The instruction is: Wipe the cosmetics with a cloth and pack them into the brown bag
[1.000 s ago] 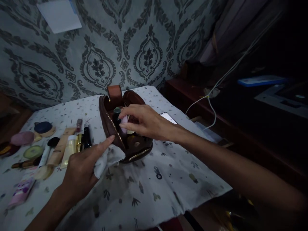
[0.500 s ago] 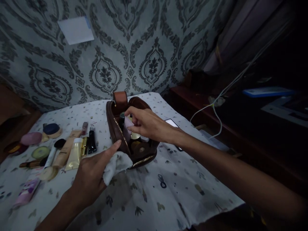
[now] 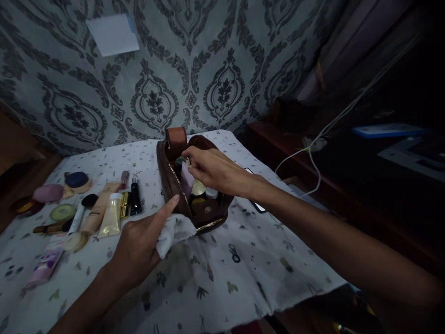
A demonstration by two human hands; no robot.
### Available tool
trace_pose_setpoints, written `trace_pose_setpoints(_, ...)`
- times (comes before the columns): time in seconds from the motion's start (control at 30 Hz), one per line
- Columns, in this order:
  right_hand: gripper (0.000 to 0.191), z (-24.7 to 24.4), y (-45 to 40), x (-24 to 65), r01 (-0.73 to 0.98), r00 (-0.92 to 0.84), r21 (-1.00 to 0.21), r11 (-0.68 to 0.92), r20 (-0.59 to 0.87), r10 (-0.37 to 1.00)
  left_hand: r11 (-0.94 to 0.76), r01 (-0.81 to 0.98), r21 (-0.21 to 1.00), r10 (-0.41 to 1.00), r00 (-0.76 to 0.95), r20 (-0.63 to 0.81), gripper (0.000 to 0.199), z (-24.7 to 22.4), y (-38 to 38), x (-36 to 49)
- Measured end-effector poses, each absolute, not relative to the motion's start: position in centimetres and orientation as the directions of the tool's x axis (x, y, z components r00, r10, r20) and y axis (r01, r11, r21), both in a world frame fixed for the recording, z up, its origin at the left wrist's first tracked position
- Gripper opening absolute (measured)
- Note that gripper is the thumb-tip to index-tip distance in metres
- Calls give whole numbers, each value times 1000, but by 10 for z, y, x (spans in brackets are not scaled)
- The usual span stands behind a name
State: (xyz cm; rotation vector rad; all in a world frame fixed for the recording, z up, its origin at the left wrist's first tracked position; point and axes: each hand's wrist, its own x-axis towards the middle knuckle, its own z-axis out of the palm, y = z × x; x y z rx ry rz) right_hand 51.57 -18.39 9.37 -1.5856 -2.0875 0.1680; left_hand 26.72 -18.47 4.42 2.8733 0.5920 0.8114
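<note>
A brown zippered cosmetic bag [image 3: 169, 178] stands unzipped on the patterned cloth, several small items inside it. My right hand [image 3: 212, 169] reaches into its mouth with the thumb and forefinger drawn together; what lies between the fingertips is too dark to name. Just below those fingertips, a pale lavender item [image 3: 187, 178] leans inside the bag, beside a round yellowish container [image 3: 198, 188] and a white-lidded one [image 3: 211, 193]. Closed round a crumpled white cloth [image 3: 174, 233], my left hand [image 3: 141, 246] rests its forefinger on the bag's near left side.
Cosmetics lie left of the bag, including a cream tube [image 3: 111, 218], a black tube [image 3: 136, 197] and a purple tube [image 3: 47, 265]. A phone [image 3: 257, 207] lies partly under my right forearm. White cables [image 3: 318, 176] hang at the right, past the table's edge.
My right fingers have come away from the lavender item and moved slightly deeper into the bag behind it. My left hand still holds the white cloth. The view has shifted slightly.
</note>
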Motion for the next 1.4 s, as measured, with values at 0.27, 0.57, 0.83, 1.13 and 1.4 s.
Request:
trace_pose_setpoints(0.27,11,106,-183,509,861,-123,-454,230,253,960,-912,351,213,410,788,458,61,41,-186,265)
trace_pose_setpoints(0.57,11,102,-177,513,807,-313,-386,447,362,878,-913,365,183,408,793,452,65,41,-188,265)
trace_pose_setpoints(0.83,9,104,-171,517,827,-311,-379,415,306,900,-917,358,177,399,809,432,68,44,-189,268)
trace_pose_setpoints(1.13,6,104,-176,514,862,-229,-400,310,237,944,-921,347,177,390,814,430,71,44,-189,267)
trace_pose_setpoints(1.4,9,107,-179,509,892,-189,-371,260,217,958,-909,358,214,416,813,407,72,43,-189,266)
